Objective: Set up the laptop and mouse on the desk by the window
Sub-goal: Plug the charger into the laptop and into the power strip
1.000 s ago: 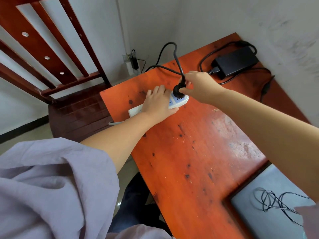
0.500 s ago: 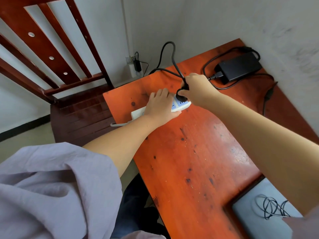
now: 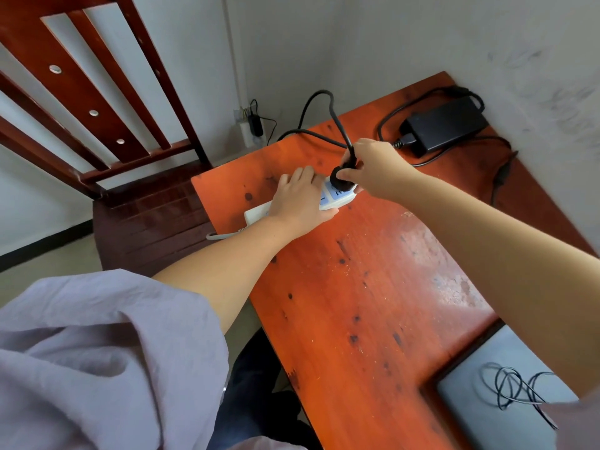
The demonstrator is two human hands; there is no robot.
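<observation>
Pinching black plug (image 3: 341, 175), R hand (image 3: 373, 170) holds it on white power strip (image 3: 337, 199); L hand (image 3: 298, 199) presses flat on strip, fingers straight. Laptop (image 3: 480, 404) lies closed at desk's (image 3: 357, 287) near corner. Risk: prongs, hidden, maybe misaligned w/ socket; forcing could skid strip.

Plain home room: worn red desk (image 3: 373, 287) in corner (scuffed plaster walls (image 3: 422, 43)), slatted wooden frame (image 3: 97, 108).

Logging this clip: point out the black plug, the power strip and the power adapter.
black plug (image 3: 338, 178), head view, round body
power strip (image 3: 337, 199), head view, bare far end
power adapter (image 3: 446, 125), head view, top face
</observation>
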